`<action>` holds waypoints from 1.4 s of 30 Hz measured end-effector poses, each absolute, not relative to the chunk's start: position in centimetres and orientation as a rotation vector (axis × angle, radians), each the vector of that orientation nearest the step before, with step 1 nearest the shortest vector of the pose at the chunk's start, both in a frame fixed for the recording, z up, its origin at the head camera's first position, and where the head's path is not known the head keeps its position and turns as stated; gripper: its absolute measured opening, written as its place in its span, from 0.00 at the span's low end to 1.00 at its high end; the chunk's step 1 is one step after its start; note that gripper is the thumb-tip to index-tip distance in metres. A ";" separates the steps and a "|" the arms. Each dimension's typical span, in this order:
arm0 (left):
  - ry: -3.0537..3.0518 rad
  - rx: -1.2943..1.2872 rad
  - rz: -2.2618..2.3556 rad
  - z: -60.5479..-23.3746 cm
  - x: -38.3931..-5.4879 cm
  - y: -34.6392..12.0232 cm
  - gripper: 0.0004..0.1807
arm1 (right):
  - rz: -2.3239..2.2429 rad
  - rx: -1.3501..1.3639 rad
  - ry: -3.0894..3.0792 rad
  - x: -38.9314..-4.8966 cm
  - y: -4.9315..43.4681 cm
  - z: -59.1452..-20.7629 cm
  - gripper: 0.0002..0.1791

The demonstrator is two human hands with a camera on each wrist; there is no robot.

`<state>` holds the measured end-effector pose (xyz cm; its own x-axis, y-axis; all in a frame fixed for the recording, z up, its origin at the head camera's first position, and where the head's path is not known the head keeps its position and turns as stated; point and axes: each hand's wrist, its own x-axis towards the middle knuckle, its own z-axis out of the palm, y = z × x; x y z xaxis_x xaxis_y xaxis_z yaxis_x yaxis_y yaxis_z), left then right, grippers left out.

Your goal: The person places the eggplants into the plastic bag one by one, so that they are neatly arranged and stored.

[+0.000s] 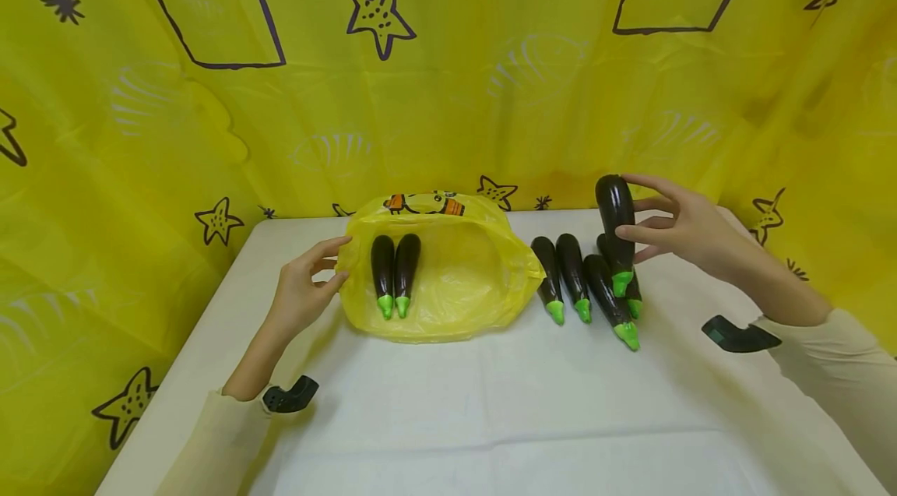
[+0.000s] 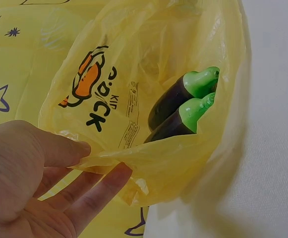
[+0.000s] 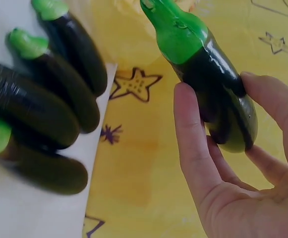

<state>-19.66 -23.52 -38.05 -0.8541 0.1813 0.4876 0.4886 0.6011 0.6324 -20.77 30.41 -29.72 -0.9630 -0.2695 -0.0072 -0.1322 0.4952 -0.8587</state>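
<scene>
A yellow plastic bag (image 1: 455, 325) lies on the table with its mouth spread. Two dark eggplants (image 1: 382, 266) with green stem ends lie side by side in it. My left hand (image 1: 300, 290) pinches the bag's left rim between thumb and fingers, as the left wrist view shows. At the right, my right hand (image 1: 694, 231) holds an eggplant (image 1: 617, 208) upright by its sides, green end down, above the others. Below it and to its left several more eggplants (image 1: 573, 270) lie on the table, one partly hidden behind the held one.
A white cloth (image 1: 483, 410) covers the table. Behind it and at both sides hangs a yellow curtain (image 1: 448, 107) with starfish and fish drawings. Each wrist wears a small black device (image 1: 290, 395). The bag's right corner touches or nearly touches the nearest loose eggplant.
</scene>
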 end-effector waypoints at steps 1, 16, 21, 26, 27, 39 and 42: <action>-2.457 -0.538 -1.134 -38.1 -19.7 -23.5 0.29 | -1.485 -0.356 2.589 -20.7 30.1 -29.6 0.48; -2.446 -0.547 -1.126 -38.3 -19.7 -23.6 0.30 | -1.552 -0.422 2.515 -20.5 26.2 -29.2 0.47; -2.451 -0.540 -1.125 -38.3 -19.6 -23.6 0.30 | -1.624 -0.439 2.442 -20.5 24.7 -29.3 0.47; -2.454 -0.535 -1.130 -38.2 -19.5 -23.5 0.30 | -1.679 -0.478 2.383 -20.5 23.1 -29.5 0.46; -2.453 -0.536 -1.132 -38.2 -19.5 -23.5 0.30 | -1.688 -0.482 2.374 -20.5 22.8 -29.5 0.46; -2.473 -0.524 -1.155 -38.2 -19.6 -23.4 0.30 | -1.775 -0.591 2.234 -20.6 19.3 -30.5 0.47; -2.468 -0.535 -1.164 -38.2 -19.7 -23.4 0.30 | -1.787 -0.600 2.205 -20.5 18.3 -30.8 0.47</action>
<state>-19.67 -23.36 -38.15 -0.8640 0.1824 0.4693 0.4782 0.5891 0.6514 -20.54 18.28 -30.81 -0.8869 -0.4566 0.0704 -0.1634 0.1674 -0.9722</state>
